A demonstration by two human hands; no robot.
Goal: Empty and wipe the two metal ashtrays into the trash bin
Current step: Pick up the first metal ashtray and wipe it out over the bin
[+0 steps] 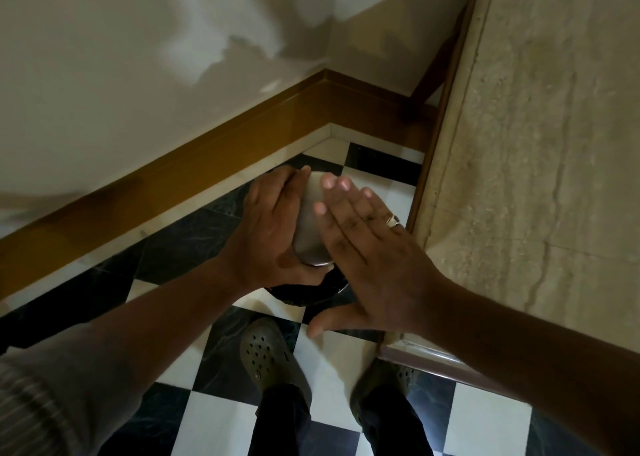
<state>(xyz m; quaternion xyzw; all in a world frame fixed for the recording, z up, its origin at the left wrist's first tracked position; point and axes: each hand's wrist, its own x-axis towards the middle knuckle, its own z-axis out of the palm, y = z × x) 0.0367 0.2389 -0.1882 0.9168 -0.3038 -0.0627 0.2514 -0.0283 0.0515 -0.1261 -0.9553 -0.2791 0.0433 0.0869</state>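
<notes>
The left hand (pixel 273 227) holds a metal ashtray (pixel 311 223) turned upside down, so its smooth grey bottom faces up toward the camera; the fingers are wrapped around its left edge and the thumb side supports it from below. The right hand (pixel 367 247) is flat and open, all fingers stretched and close together, the thumb pointing away to the lower left, and it holds nothing. Its fingertips (pixel 334 181) lie over the right part of the ashtray bottom; whether the palm presses on the metal or is just above it, I cannot tell. A ring (pixel 393 220) sits on one finger of this hand. Both forearms come in from the lower corners and meet in the middle of the view. Directly under the ashtray there is a dark round trash bin (pixel 311 291), only its near rim visible, standing on the black and white checkered floor (pixel 221 417) in the corner near the brown baseboard (pixel 194 175). Two dark clogs (pixel 266 355) stand just before the bin, and a pale stone bench (pixel 540 143) runs along the right side
</notes>
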